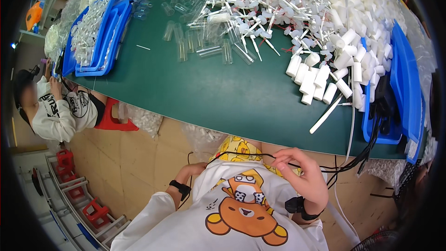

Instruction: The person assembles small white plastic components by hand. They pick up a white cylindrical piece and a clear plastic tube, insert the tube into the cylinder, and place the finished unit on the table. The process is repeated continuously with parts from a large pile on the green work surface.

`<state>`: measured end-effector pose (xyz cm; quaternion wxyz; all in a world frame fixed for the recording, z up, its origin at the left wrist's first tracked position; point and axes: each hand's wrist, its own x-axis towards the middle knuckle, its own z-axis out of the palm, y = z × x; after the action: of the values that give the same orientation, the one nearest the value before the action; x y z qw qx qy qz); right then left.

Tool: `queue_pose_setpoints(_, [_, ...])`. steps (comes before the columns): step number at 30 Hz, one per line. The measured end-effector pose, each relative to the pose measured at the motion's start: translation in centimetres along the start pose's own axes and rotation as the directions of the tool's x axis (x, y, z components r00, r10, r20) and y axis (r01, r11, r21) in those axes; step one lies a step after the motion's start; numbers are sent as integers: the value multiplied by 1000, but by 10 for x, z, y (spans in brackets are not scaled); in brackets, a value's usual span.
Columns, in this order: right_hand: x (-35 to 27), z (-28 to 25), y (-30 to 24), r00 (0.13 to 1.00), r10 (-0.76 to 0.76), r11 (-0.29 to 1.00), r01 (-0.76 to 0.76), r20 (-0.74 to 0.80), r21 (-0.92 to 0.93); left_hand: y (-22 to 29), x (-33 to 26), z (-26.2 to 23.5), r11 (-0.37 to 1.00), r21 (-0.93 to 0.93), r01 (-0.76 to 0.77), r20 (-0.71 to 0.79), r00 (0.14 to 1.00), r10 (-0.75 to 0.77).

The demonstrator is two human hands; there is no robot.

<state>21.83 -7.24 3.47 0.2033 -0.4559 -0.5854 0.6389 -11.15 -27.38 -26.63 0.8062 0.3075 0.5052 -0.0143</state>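
My right hand (304,172) is over my lap just in front of the table edge, its thumb and fingers closed on a thin black cable (246,154). The cable runs across my lap and off to the right, where it joins other black cables (357,160). My left hand (199,168) rests low at my left side against my shirt, near the cable's other end; its fingers are mostly hidden. Both wrists wear black straps. Closest on the table is a white rod (325,115), lying by a group of white foam-like cylinders (309,81).
On the green table (186,95) lie clear tubes (180,49), a heap of white stems with red wires (260,7) and a large pile of white cylinders (371,9). Blue trays (109,42) stand left, a blue bin (409,93) right. Another person (60,107) sits at left.
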Motion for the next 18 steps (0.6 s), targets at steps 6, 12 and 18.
queue_pose_setpoints(6, [-2, -1, -7, 1000, 2, 1000, -2, -13, -6, -6, 17, -19, 994, 100, -47, 95, 995, 37])
queue_pose_setpoints(12, [-5, -4, -13, 999, 5, 1000, -5, -40, -4, 10, 9, -28, 972, 232, 27, -414, 907, 73])
queue_pose_setpoints(18, [-5, -5, -12, 999, 6, 1000, -6, -33, 8, 36, -3, -18, 687, 509, 519, -828, 514, 225])
